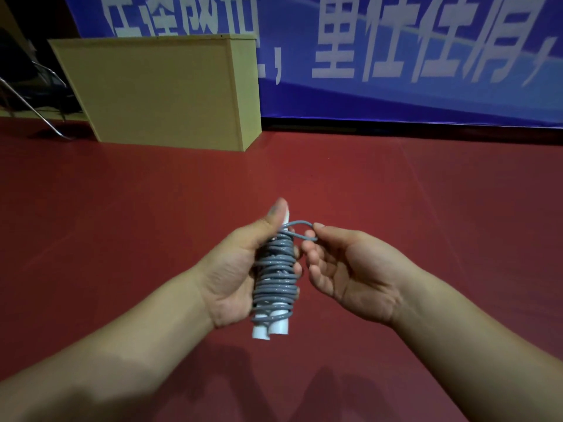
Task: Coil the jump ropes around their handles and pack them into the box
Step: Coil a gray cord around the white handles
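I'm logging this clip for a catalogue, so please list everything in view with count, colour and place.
jump rope: one, grey, coiled around the handles, last loop out at the top
handles: two, white, side by side, ends showing below the coil
cabinet: one, pale yellow, on the floor at the back left
banner: one, blue with white characters, along the back wall
chair frame: one, metal, far left behind the cabinet
floor: red
hands: left hand grips the coiled bundle; right hand pinches the loose loop
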{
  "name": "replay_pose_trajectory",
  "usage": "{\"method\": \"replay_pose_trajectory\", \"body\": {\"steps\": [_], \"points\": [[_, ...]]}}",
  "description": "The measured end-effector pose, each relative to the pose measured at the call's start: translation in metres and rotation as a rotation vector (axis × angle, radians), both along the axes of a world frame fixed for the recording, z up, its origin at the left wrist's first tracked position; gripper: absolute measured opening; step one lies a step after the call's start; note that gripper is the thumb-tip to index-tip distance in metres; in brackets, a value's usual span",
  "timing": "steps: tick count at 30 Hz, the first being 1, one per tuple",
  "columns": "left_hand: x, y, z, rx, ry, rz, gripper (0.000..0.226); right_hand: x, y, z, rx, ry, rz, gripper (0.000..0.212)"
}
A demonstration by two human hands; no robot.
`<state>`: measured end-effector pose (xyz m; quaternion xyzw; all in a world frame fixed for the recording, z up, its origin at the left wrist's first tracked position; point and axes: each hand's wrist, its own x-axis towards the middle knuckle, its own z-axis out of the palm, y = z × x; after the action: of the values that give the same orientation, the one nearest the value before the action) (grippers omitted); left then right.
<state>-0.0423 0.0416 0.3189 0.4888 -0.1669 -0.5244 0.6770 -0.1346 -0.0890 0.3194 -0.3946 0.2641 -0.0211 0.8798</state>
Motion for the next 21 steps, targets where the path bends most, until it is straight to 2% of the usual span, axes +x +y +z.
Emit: {"method": "replay_pose_trajectory", "body": {"steps": [2, 5, 9, 11, 16, 19, 21], "points": [[-0.001, 0.0, -0.003, 0.013, -0.11, 0.004, 0.035, -0.001, -0.002, 0.001, -0.042, -0.006, -0.008, 0.024], [-0.003, -0.004, -0.007, 0.057, -0.194, 0.056, 0.042, -0.003, -0.005, 0.002, -0.075, 0.001, -0.029, 0.022], [-0.003, -0.007, -0.009, 0.065, -0.23, 0.115, 0.031, -0.004, -0.006, 0.004, -0.108, 0.01, -0.042, 0.022], [-0.004, -0.007, -0.009, 0.08, -0.257, 0.141, 0.034, -0.005, -0.007, 0.005, -0.118, 0.013, -0.044, 0.022], [-0.005, -0.005, -0.006, 0.094, -0.319, 0.128, 0.057, -0.007, -0.008, 0.005, -0.165, -0.018, -0.017, 0.021], [-0.007, -0.004, -0.003, 0.048, -0.316, 0.142, 0.033, -0.009, -0.01, 0.007, -0.224, -0.044, -0.02, 0.021], [-0.005, -0.003, -0.005, 0.036, -0.324, 0.162, 0.034, -0.011, -0.01, 0.008, -0.254, -0.063, -0.02, 0.021]]}}
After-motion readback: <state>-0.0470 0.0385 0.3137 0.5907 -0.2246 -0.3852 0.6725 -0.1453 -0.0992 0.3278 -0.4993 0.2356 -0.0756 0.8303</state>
